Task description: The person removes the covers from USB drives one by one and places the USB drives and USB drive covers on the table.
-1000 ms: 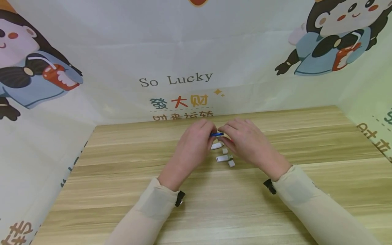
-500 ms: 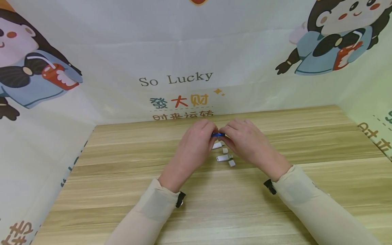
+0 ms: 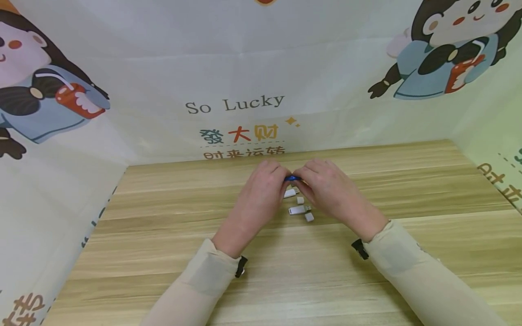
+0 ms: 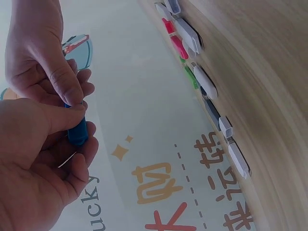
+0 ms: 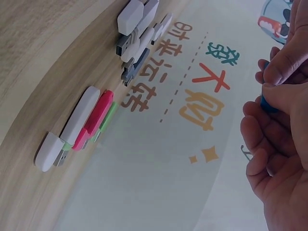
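In the head view a blue USB stick (image 3: 292,178) is held between both hands above the table's far part. My left hand (image 3: 263,194) pinches its left end, and my right hand (image 3: 328,188) pinches the other end between thumb and fingers. The left wrist view shows the blue body (image 4: 77,132) between the left thumb and fingers, its upper end covered by the right fingertips. Just below the hands lie a white USB stick (image 3: 290,193) and a second white USB stick (image 3: 297,210), with a white cap (image 3: 300,200) and another white cap (image 3: 309,217) beside their plugs.
More USB sticks lie on the wood-grain table (image 3: 261,280), among them a red stick (image 5: 99,113), a green stick (image 5: 107,120) and a dark grey stick (image 4: 211,111). A printed cloth (image 3: 236,68) rises behind the table's far edge.
The right fingers have closed in on the right end of the blue USB stick, and the gap between the two hands has narrowed. The white sticks and caps have stayed in place.
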`<state>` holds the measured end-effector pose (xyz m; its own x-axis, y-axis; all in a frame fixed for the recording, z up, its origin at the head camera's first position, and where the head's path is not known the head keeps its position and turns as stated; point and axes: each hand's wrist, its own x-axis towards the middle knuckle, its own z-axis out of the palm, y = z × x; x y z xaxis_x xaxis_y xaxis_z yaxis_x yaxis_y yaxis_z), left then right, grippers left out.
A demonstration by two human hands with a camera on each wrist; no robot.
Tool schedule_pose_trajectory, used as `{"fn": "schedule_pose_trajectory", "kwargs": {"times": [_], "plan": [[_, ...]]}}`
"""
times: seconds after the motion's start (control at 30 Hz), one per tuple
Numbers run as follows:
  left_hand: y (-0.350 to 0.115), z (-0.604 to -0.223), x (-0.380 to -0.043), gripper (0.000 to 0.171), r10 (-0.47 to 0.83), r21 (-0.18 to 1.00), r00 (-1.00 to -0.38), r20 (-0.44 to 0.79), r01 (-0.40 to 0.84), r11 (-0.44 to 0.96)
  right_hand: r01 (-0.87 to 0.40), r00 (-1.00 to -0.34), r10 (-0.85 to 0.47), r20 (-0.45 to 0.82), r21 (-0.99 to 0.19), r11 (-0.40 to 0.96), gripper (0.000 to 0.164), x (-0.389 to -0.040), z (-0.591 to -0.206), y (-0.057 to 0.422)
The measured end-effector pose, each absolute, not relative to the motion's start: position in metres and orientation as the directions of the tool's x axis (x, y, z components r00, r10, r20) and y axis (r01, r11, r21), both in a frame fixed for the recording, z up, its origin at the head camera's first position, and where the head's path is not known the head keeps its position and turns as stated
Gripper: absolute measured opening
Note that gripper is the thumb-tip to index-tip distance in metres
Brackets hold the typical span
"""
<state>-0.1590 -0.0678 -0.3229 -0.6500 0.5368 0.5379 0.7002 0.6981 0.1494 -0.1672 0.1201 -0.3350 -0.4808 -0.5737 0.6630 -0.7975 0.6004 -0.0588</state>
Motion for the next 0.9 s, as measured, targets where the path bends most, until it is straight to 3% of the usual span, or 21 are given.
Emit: {"fn": "schedule_pose_trajectory", "kwargs": {"times": [0.63,0.9], "plan": [[-0.0656,-0.3220,-0.1581,0.007,0.567,0.090,-0.593,0.571,0.732,0.675,-0.801,-0.503,-0.576,0.644,-0.097,0.590,0.008,-0.1652,-0.3340,0.1217],[-0.0674,-0.3217,-0.1589,0.007,0.572,0.099,-0.608,0.551,0.728,0.678,-0.810,-0.498,-0.586,0.640,-0.102,0.578,0.009,-0.1664,-0.3332,0.1225]]}}
